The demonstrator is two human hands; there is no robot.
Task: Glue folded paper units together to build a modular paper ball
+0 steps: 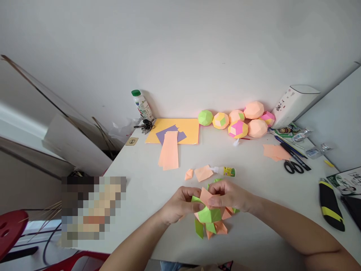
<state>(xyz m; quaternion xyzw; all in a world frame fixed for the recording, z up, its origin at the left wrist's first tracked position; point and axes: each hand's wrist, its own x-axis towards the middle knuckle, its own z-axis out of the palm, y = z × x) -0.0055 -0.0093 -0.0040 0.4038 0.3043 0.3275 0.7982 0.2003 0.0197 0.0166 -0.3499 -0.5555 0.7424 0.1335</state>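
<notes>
Near the front of the white table, both hands hold a partly assembled folded-paper model [210, 215] of green and peach pieces. My left hand [182, 203] pinches a green part on its left side, thumb on top. My right hand [228, 196] grips a peach flap at the top between thumb and fingers. Loose green and peach flaps stick out below the hands. Just beyond lie a small folded peach piece [188, 174], a flat peach paper piece [203, 173] and a small glue bottle [227, 171] on its side, its nozzle by the paper.
Finished paper balls [237, 129] line the wall. Peach strips [170, 150] overlap a yellow sheet [190, 128] at the back left, near keys [146, 126] and a bottle [142, 105]. To the right are scissors [293, 166], pens, peach paper [275, 152] and a black-yellow utility knife [331, 207].
</notes>
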